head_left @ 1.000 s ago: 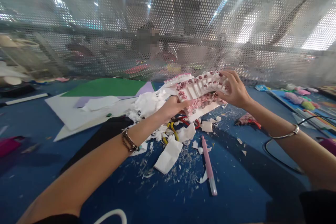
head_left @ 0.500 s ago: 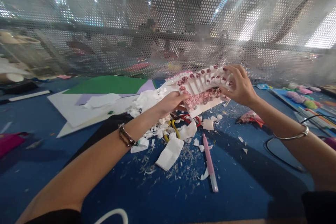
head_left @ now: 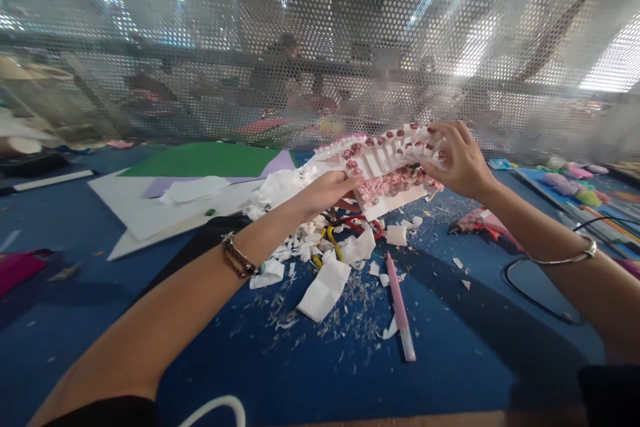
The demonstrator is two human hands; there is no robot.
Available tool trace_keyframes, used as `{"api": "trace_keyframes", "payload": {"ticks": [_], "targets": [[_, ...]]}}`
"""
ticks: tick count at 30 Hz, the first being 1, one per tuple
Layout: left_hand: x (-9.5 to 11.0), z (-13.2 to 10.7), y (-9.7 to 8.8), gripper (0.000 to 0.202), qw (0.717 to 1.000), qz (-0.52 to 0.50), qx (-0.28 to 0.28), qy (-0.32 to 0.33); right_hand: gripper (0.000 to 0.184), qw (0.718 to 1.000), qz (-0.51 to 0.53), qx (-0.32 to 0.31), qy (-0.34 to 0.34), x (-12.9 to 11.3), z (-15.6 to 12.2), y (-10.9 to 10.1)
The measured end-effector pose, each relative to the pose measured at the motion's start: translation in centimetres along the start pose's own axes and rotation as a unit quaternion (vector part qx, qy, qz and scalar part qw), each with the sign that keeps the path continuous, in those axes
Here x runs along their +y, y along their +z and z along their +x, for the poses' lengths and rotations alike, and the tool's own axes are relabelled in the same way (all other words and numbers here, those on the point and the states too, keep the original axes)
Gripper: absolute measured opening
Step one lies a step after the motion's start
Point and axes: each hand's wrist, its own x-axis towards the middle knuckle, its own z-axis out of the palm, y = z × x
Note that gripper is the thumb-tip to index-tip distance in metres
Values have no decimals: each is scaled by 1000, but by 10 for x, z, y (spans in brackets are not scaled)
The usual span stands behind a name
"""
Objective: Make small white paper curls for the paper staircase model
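Between my two hands, tilted above the table, is a white paper craft model trimmed with small pink and dark red rosettes. My left hand grips its left edge, thumb on the front. On the right, my right hand holds the model's other end, fingers over the top and thumb below. Beneath it lie white paper scraps, red-handled scissors and a tool with yellow handles, partly covered by scraps. A pink pen lies nearer to me.
Green, lilac and white sheets lie at the left. A pink glue gun with a black cable rests by my right forearm. Coloured clay-like lumps sit at the far right. A perforated metal screen stands behind the blue table, with people beyond it.
The model has shifted very slightly right, with both hands keeping their hold. The things on the table look unmoved.
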Motion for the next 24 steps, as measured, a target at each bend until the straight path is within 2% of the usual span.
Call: {"api": "trace_keyframes", "payload": {"ticks": [6, 10, 12, 15, 21, 24], "targets": [[-7, 3, 1, 29, 999, -8, 46, -18, 53, 999, 0, -29, 15, 3, 0, 4], [-7, 2, -1, 36, 987, 115, 108, -2, 55, 999, -3, -31, 17, -1, 0, 4], [-4, 0, -3, 37, 973, 189, 133, 2, 56, 999, -11, -25, 18, -6, 0, 1], [2, -3, -5, 36, 952, 271, 142, 20, 54, 999, -33, -12, 26, -16, 0, -6], [11, -8, -3, 36, 862, 448, 214, 99, 53, 995, -88, -4, 46, -42, -2, -22], [10, -8, -3, 34, 856, 462, 200, 117, 52, 989, -144, 8, 35, -55, -3, -27]]}}
